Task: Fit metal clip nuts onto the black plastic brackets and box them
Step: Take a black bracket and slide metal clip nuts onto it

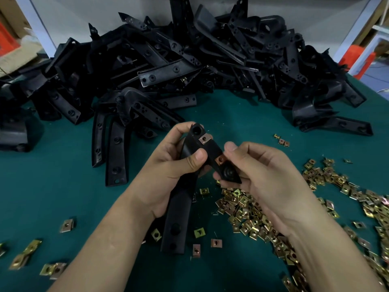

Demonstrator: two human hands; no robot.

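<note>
I hold one black plastic bracket (179,211) above the green table, near the middle of the view. My left hand (168,165) grips its bend, thumb across the front. One metal clip nut (204,138) sits on the bracket's upper edge. My right hand (263,171) holds the bracket's short end and pinches a second clip nut (220,160) onto its edge. A large heap of loose clip nuts (263,213) lies under and to the right of my right hand.
A big pile of black brackets (179,60) fills the back of the green table (52,186). Scattered clip nuts (67,225) lie at the front left. An orange crate (357,60) stands beyond the table at the right.
</note>
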